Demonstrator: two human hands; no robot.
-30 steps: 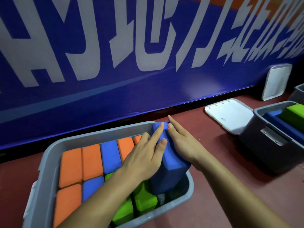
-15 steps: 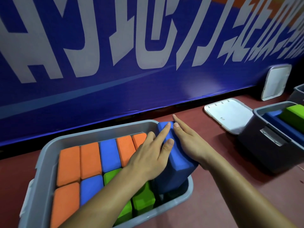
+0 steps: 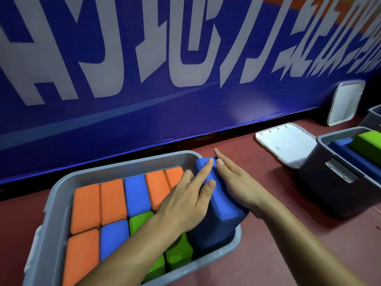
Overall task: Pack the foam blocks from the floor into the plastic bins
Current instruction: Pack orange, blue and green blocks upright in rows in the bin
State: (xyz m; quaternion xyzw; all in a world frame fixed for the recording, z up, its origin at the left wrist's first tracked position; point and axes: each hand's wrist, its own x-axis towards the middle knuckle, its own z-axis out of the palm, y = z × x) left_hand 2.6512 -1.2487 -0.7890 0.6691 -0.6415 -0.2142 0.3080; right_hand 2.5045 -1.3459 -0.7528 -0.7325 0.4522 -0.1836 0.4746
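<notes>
Single wide-angle view from head height, facing forward and down, close above the fingers (image 3: 203, 172); grey bin (image 3: 127, 165) beneath them, blue wall (image 3: 185, 112) beyond, second bin (image 3: 321, 182) off right.

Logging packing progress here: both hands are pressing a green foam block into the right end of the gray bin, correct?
Not green: the head view shows the foam block is blue. The left hand and right hand are pressing it into the right end of the gray bin.
</notes>
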